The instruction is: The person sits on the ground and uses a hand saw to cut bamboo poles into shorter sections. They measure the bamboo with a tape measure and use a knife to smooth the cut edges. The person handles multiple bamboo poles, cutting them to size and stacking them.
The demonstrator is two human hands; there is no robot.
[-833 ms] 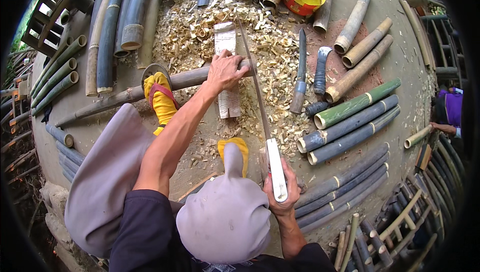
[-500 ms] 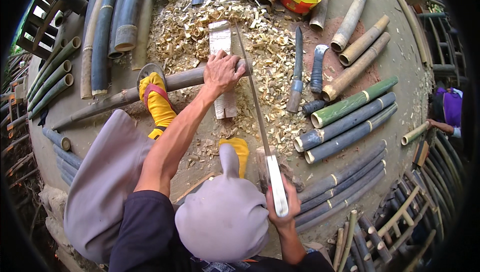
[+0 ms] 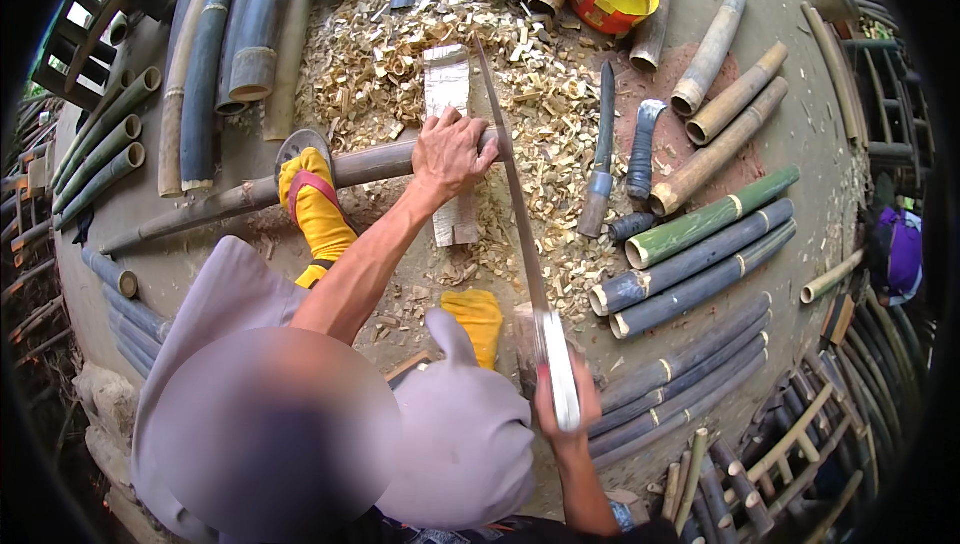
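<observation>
Pole (image 3: 375, 166) of bamboo lies across the pale block (image 3: 447, 84), one end just past the block's right edge, the rest running off well to its left. Left hand (image 3: 452, 156) palm down above the block, fingers bent over the pole, pressing it. Just left of the block, a sandalled foot (image 3: 318, 206) lies across the pole too. Right hand (image 3: 570, 394), below and right of the block, is wrapped round the saw (image 3: 523, 209) by its white handle (image 3: 558, 369); blurred, finger placing unclear. Blade crosses at the pole's near-block end; cannot tell whether it bites. My reckoning: pole stiff, light for its length, smooth and apt to roll; best held over the block, fingers clear of the teeth. Saw probably whippy; handle only. Shavings (image 3: 385, 54) surround the block.
</observation>
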